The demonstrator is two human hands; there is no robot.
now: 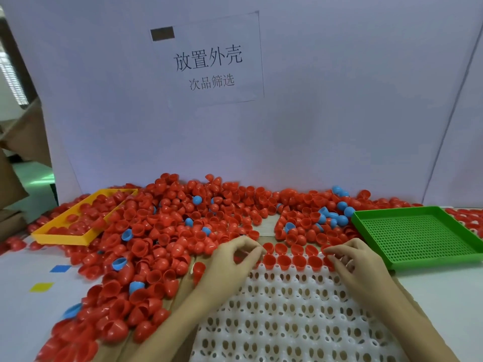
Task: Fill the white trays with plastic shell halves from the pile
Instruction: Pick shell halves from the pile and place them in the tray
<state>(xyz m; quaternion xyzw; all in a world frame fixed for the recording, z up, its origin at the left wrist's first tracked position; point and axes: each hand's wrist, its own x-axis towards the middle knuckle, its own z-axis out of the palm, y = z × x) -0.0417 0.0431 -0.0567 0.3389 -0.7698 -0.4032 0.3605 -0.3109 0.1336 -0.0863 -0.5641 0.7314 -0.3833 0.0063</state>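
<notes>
A tall pale white backboard [339, 113] is standing across the rear of the light tabletop [23, 304], carrying a taped white paper sign [209, 61] with black printed characters (a dark rectangle is sitting in its corner). Brown cardboard sheets [28, 131] are leaning at far left beside a slatted window [10, 77].
</notes>
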